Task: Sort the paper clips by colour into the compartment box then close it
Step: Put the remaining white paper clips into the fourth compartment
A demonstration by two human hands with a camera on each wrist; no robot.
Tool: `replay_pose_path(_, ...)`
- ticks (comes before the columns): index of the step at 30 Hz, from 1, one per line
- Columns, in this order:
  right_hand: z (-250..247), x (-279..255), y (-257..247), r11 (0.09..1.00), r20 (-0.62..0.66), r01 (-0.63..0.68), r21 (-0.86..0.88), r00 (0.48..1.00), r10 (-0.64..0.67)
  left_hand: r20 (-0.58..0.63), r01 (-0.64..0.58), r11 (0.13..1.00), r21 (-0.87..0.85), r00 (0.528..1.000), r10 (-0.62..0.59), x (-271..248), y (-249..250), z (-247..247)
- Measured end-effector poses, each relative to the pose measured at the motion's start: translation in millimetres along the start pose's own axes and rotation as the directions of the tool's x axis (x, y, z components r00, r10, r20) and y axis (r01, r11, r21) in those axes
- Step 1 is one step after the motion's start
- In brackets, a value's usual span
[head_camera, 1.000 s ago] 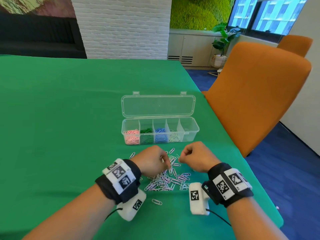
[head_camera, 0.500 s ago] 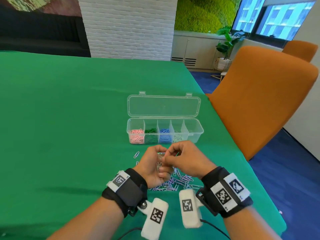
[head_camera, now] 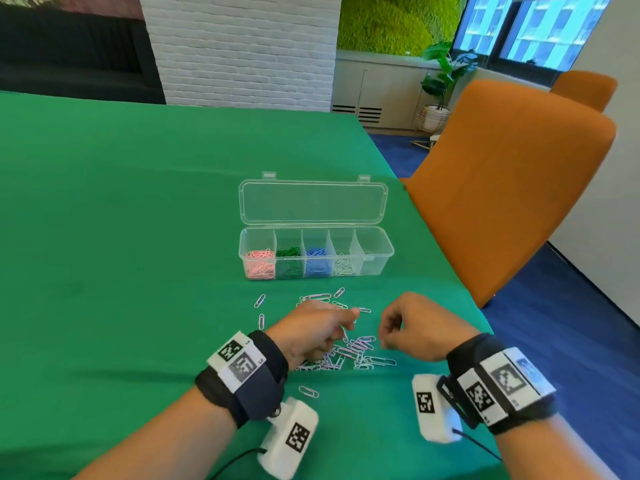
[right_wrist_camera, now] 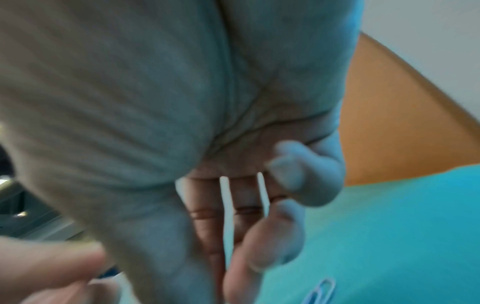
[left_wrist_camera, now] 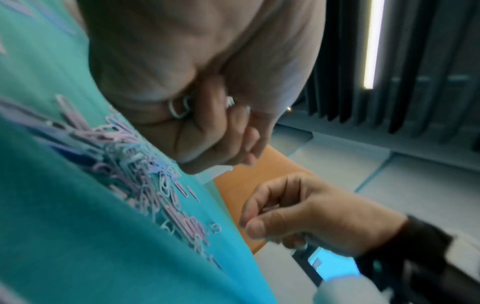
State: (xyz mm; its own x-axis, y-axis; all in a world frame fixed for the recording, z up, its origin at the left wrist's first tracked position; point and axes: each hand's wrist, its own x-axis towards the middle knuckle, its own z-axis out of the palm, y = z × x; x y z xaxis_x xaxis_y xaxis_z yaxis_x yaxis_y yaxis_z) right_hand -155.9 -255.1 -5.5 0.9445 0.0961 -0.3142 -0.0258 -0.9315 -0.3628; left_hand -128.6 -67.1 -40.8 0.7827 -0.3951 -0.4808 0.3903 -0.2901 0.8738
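Compartment box (head_camera: 316, 252) on green desk (head_camera: 138, 237), lid open: pink, green, blue, white clips filed; fifth compartment seemingly empty; loose pile of paper clips (head_camera: 349, 351), pale pink and lilac, still unsorted near the hands; left hand (head_camera: 311, 332) curled round gathered clips; right hand (head_camera: 415, 329) fingers curled, contents unclear; closing not yet done.

Open box (head_camera: 316, 251); loose clips (head_camera: 349, 351) nearby

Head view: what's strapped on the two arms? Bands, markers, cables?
Both forearms are bare, no sleeves. Left hand and right hand each have a wide black wrist band carrying white tags printed with black square codes. Under each wrist hangs a white camera block with its own code marker and a thin black cable trailing back.
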Motion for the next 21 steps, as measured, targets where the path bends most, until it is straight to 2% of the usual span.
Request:
replay_pose_path(2,-4,-1,5,1.0,0.006,0.01,0.011,1.0,-0.01,0.006,-0.047,0.942,0.333,0.999,0.048,-1,1,8)
replay_pose_path(4,4,-1,6,1.0,0.054,0.01,-0.007,0.998,-0.009,0.012,-0.061,0.793,0.606,0.998,0.067,0,4,15)
replay_pose_path(7,17,2,7,0.999,0.08,0.008,-0.033,0.997,-0.006,-0.035,-0.036,0.555,0.831,0.993,0.117,0,11,25)
replay_pose_path(9,19,4,10,0.999,0.075,0.01,-0.037,0.997,-0.007,-0.049,-0.026,0.47,0.883,0.988,0.148,-1,13,31)
replay_pose_path(15,21,4,14,0.998,0.086,0.044,-0.04,0.996,-0.04,0.018,-0.096,0.36,0.928,0.977,0.214,-8,12,33)
replay_pose_path(19,14,3,21,0.999,0.054,0.052,-0.007,0.997,-0.051,0.034,-0.128,0.38,0.916,0.969,0.245,-12,11,24)
replay_pose_path(21,12,2,20,0.995,0.071,0.071,0.076,0.995,-0.076,0.027,-0.138,0.441,0.887,0.968,0.249,-12,11,17)
